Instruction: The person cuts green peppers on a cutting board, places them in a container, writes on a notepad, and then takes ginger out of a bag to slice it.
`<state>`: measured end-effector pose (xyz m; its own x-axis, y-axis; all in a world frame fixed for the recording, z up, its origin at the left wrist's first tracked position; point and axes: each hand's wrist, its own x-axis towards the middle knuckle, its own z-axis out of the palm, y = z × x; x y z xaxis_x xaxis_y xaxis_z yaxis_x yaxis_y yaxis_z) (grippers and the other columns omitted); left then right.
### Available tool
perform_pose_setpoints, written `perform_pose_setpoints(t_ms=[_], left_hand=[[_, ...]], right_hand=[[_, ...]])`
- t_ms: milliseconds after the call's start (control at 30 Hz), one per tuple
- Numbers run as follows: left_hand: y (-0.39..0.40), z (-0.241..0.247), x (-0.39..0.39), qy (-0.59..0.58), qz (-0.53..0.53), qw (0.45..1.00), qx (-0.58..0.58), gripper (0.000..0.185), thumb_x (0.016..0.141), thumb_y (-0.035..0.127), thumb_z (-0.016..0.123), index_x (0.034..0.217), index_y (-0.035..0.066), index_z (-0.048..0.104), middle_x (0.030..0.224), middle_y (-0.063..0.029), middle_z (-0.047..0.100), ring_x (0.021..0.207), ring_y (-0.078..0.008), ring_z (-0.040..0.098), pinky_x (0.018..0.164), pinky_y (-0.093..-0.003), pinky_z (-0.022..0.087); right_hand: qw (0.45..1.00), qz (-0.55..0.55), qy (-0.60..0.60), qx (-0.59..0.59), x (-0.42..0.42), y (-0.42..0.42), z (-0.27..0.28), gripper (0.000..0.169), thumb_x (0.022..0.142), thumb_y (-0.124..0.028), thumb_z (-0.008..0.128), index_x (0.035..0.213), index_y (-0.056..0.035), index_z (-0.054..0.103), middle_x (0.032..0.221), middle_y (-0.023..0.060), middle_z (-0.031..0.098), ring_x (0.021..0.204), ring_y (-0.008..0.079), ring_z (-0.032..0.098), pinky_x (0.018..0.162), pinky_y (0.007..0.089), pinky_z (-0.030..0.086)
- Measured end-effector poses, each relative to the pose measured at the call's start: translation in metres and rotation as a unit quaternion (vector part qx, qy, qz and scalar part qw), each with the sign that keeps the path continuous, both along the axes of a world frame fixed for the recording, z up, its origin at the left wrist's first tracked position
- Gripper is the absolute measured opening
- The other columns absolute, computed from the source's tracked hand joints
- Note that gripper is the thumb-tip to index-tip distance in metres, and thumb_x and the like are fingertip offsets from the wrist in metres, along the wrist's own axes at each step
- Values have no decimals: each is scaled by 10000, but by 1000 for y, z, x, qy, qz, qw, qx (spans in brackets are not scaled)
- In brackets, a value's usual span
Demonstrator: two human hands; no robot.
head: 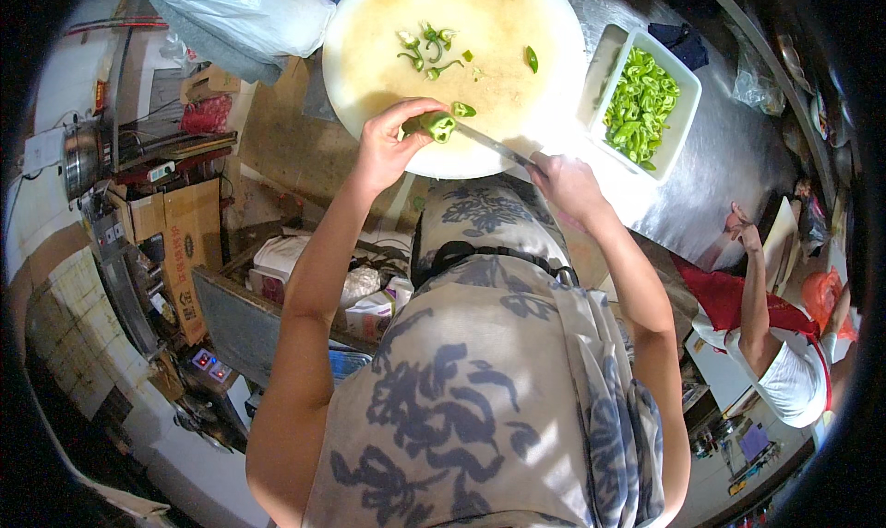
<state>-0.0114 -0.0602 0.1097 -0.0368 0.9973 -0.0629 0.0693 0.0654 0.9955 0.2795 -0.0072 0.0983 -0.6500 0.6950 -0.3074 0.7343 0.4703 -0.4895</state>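
A cut green pepper (437, 126) is held in my left hand (389, 144), its hollow end facing right. My right hand (564, 182) grips a knife (495, 144), whose blade reaches left to the pepper's cut end. Both are over the near part of a round cutting board (374, 29). A slice of green pepper (464, 109) lies just beyond the blade. Several pepper stems (434, 42) are gathered farther back on the board. Another pepper piece (531, 59) rests apart at the right.
Right of the board, a white plastic tub (682, 130) holds many sliced green peppers (640, 106) on a metal worktop (740, 147). A plastic bag (252, 16) hangs over the left side. A co-worker in a red apron (768, 306) stands at the right. Cardboard boxes (183, 251) are at left.
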Motion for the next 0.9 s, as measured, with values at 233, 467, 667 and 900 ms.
perform_pose_setpoints(t_ms=[233, 467, 667, 900], left_hand=[[0, -12, 18, 235, 8, 972, -6, 385, 745, -5, 750, 1120, 21, 666, 1053, -116, 643, 958, -233, 638, 845, -321, 513], [-10, -89, 29, 405, 64, 908, 85, 453, 686, 71, 799, 1105, 15, 636, 1037, -117, 611, 1015, -314, 576, 873, -397, 473], [-26, -74, 20, 414, 108, 899, 97, 450, 694, 69, 793, 1108, 25, 625, 1129, -124, 579, 1048, -332, 547, 907, -422, 442], [-40, -87, -3, 392, 97, 913, 50, 345, 750, 65, 767, 1075, -1, 668, 1070, -146, 640, 969, -304, 622, 845, -375, 503]], right_hand=[[987, -157, 36, 24, 5, 1, 2, 203, 946, -233, 546, 955, -34, 584, 659, 226, 613, 641, 418, 627, 577, 502, 500], [979, -178, 97, 8, -3, -38, 10, 210, 927, -208, 576, 879, -4, 588, 610, 225, 590, 618, 427, 615, 566, 502, 493], [944, -242, 131, -181, -1, -48, -9, 239, 958, -215, 559, 856, 1, 563, 542, 136, 555, 474, 265, 581, 470, 394, 467], [772, -366, 243, -459, -2, -42, -21, 254, 996, -227, 520, 825, -40, 516, 601, -12, 484, 417, 67, 444, 384, 231, 361]])
